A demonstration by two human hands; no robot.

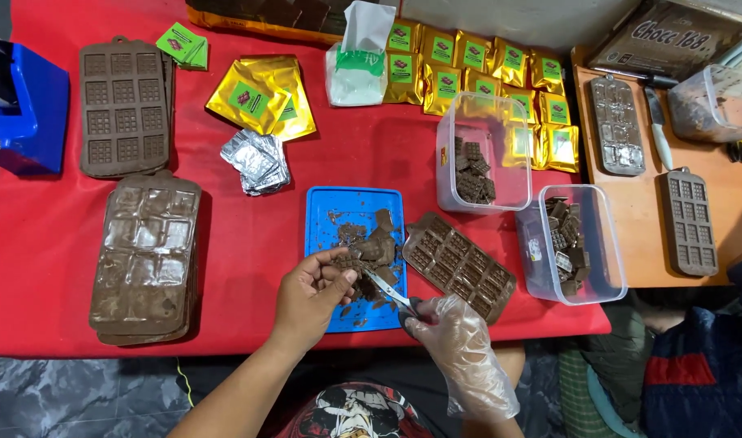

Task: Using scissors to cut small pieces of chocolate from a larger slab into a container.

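Down at the bottom edge, right under the camera, sits a dark printed shirt [356, 412], and both forearms rise from it to a red-covered table [46, 243]. Left hand [310, 294], bare, is curled, its thumb and fingertips pinching a small piece of chocolate [348, 264] just above a blue cutting board [332, 212]. Right hand [452, 328], inside a loose clear plastic glove, is closed round the handles of a pair of scissors [389, 292]; those blades point up and left, their tip right at the pinched piece. How far the blades are parted, I cannot tell.

Chocolate scraps [372, 243] are scattered across the board's middle. Touching the board's right edge lies a brown silicone mould [460, 264], tilted. Just beyond it stand two clear plastic tubs [480, 154], each with chocolate squares inside, the nearer one [572, 243] close to the table's right edge.

Over on the left, a stack of filled moulds [146, 255] lies flat, with an empty brown mould [124, 107] behind it. Between them and the tubs rest silver foil wrappers [257, 161] and gold pouches [264, 96]. More gold pouches [476, 69] line the back. Far left, a blue machine [26, 109] shows.
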